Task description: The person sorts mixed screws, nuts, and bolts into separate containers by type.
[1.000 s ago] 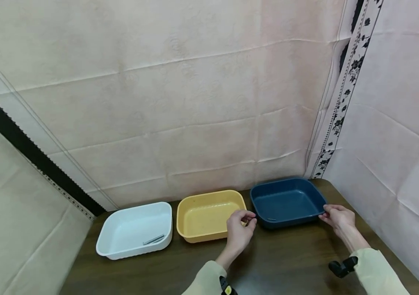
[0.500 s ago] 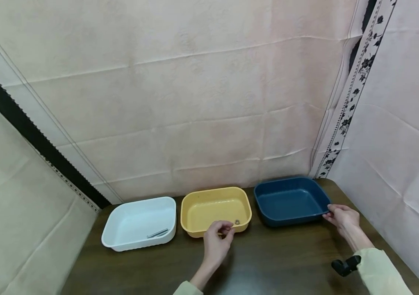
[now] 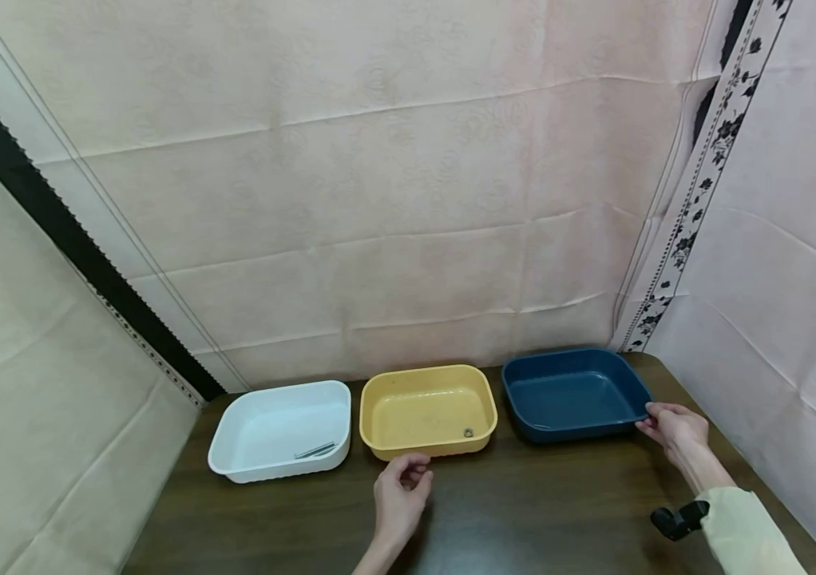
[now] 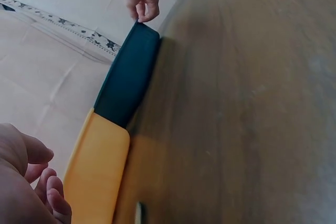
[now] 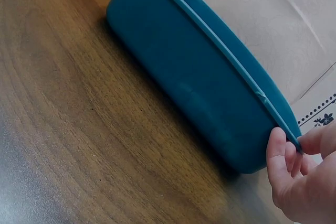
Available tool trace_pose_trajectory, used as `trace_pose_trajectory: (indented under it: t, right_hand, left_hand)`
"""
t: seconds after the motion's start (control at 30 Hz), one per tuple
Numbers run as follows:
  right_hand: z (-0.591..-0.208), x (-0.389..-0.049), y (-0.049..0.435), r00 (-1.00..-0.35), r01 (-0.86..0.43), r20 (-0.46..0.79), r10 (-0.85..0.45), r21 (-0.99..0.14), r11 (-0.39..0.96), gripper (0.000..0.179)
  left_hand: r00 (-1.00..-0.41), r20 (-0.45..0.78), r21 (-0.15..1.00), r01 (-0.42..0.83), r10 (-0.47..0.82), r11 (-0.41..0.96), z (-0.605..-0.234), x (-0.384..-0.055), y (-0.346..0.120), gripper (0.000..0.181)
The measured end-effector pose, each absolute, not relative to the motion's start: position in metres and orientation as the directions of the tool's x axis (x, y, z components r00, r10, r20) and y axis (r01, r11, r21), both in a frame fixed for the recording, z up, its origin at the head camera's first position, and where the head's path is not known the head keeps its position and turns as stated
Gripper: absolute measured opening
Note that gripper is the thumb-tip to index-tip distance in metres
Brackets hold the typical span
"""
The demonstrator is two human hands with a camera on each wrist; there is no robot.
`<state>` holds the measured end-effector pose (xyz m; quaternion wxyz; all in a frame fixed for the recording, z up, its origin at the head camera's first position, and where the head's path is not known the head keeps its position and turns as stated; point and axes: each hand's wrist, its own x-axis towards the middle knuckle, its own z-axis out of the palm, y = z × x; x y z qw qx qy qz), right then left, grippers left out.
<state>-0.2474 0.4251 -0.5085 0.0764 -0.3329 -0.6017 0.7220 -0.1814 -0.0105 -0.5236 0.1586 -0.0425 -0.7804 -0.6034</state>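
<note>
My left hand hovers over the table just in front of the yellow tray, its fingers loosely bent. Nothing shows between its thumb and fingers in the left wrist view. A small metal ring-like piece, perhaps a nut, lies in the yellow tray's front right corner. At the right, my right hand pinches the front right corner rim of the dark blue tray. The right wrist view has the thumb and fingers on either side of that rim.
A white tray stands left of the yellow one, with thin metal rod-like pieces inside. All three trays line the back of the brown wooden table. Pale cloth walls rise behind and at both sides.
My left hand has moved left and toward me, from between the yellow and blue trays to before the yellow one. The small metal piece has come into sight. My right hand keeps the blue rim.
</note>
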Motion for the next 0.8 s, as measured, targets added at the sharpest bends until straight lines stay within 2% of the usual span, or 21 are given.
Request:
trace_pose_trajectory:
  t: [0.47,0.8]
  right_hand:
    - [-0.507,-0.248,0.425,-0.762,0.283,-0.385,0.521,-0.921,-0.267,0.010]
    - [-0.508,-0.248,0.426,-0.754,0.298,-0.399,0.522,-0.916,-0.270,0.014]
  left_hand:
    - [-0.934,0.308,0.881,0.207,-0.182,0.426,-0.547,-0.170,-0.038,0.019]
    - [-0.943,0.279,0.870,0.169,-0.181,0.463,-0.559,-0.164,-0.047,0.019]
